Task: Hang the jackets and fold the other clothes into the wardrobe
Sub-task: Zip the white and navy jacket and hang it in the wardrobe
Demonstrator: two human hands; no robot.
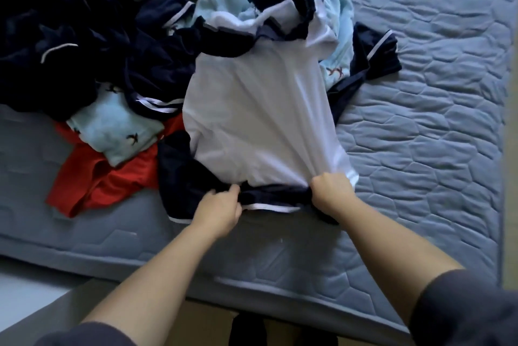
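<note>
My left hand [221, 207] and right hand [332, 191] both grip the navy hem of a white shirt [258, 110] (navy collar, white stripe along the hem), fingers curled into the cloth. It lies stretched on the blue quilted mattress [420, 93], its top seemingly over a pile of clothes [106, 70].

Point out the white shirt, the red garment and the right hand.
white shirt [260, 110]: head view, middle of its white body.
red garment [92, 185]: head view, its lower flat part.
right hand [332, 191]: head view, back of the hand.
</note>
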